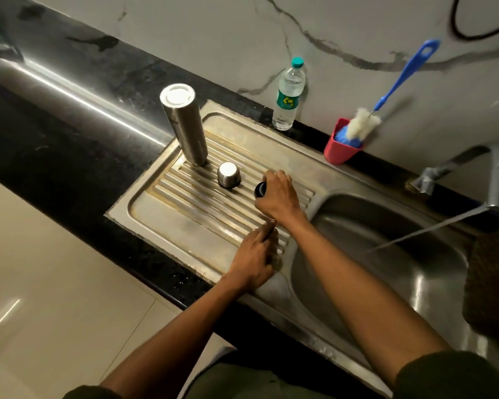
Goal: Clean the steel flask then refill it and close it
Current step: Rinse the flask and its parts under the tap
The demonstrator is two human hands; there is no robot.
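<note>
The left hand (254, 254) rests loosely on the drainer (167, 223), while the right hand (277, 194) grips the black stopper (260, 190), which should go down gently beside the flask (185, 125) at ten o'clock.

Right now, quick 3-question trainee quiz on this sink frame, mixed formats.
1. True or false: the steel flask stands inverted on the drainboard.
2. Multiple choice: the right hand grips A) the bottle brush B) a small black stopper C) the plastic water bottle.
3. Fill in: the steel cup sits mouth-____ between flask and right hand.

Key: 1 true; 2 B; 3 down.
</note>
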